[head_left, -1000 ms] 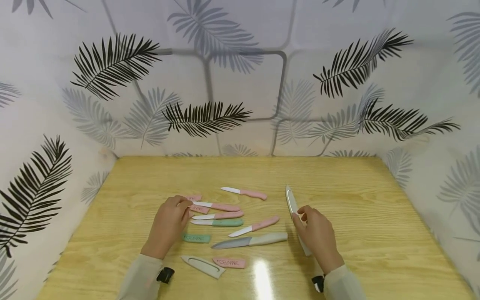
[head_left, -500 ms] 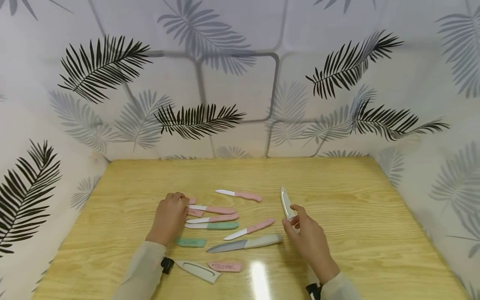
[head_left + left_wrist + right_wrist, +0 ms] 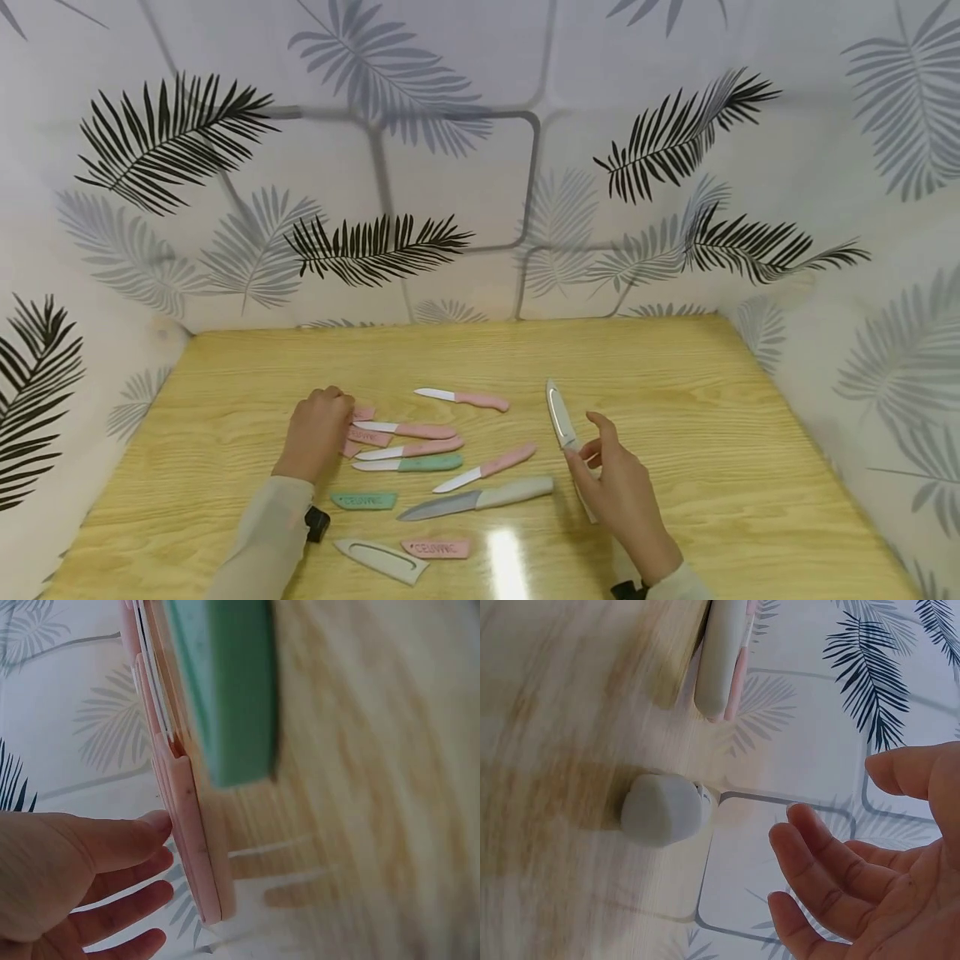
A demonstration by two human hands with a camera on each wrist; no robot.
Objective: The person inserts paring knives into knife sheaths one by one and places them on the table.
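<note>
Closest to the person on the table (image 3: 720,433), I see a grey cover (image 3: 381,561) and, just right of it, a pink cover (image 3: 437,549). A bit farther in lies a big grey knife (image 3: 480,500), bare, its tip to the left. Right of that is the right hand (image 3: 618,483), fingers spread, holding nothing. A covered knife (image 3: 557,412) lies just left of this hand and partly below it. Its long way runs from the person toward the back, tip far off and leaning a little left, handle close by the hand. The right hand is much nearer to it than the left.

A little farther in, the left hand (image 3: 313,433) is at the left ends of some pink covers (image 3: 371,437). Its fingers are loose, a bit bent, not wrapped round anything. Its thumb tip is right by the covers, but I can't tell if it touches. The covers sit on its right side. Farthest back is a pink knife (image 3: 480,401), tip to the left.
</note>
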